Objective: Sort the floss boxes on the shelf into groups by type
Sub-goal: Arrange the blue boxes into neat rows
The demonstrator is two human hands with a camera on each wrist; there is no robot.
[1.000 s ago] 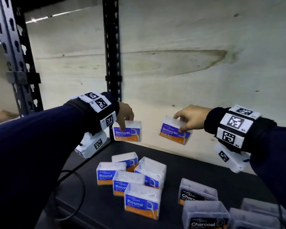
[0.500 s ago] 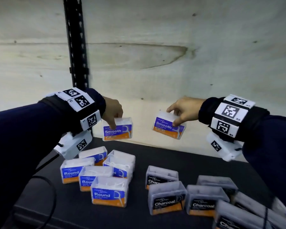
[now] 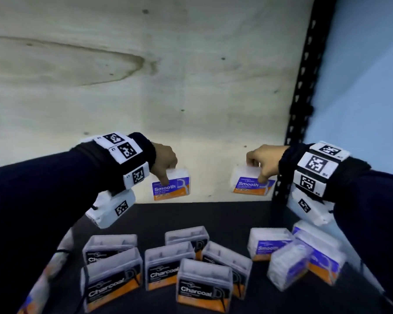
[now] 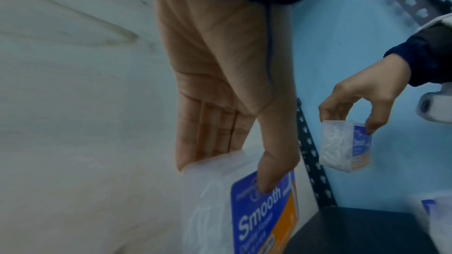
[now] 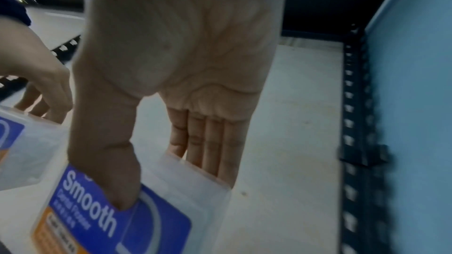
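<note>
Each hand holds a clear "Smooth" floss box with a blue and orange label, in the air near the back panel. My left hand (image 3: 168, 175) (image 4: 232, 173) pinches one Smooth box (image 3: 171, 186) (image 4: 264, 219) from above, thumb on the label. My right hand (image 3: 256, 171) (image 5: 168, 186) pinches the other Smooth box (image 3: 252, 183) (image 5: 146, 219) the same way, close to the right upright. Below on the black shelf (image 3: 225, 220) stand several Charcoal boxes (image 3: 204, 284) in the middle. More Smooth boxes (image 3: 268, 243) cluster at the right.
A plywood back panel (image 3: 145, 87) closes the rear. A black perforated upright (image 3: 302, 109) and a blue wall (image 3: 361, 87) bound the right side. Blurred blue and orange boxes (image 3: 39, 288) sit at the lower left edge beside a dark cable (image 3: 61, 252).
Both hands have carried their Smooth boxes rightward along the shelf, from above the Round boxes to above the Charcoal boxes. The right upright and shelved Smooth boxes have come into view.
</note>
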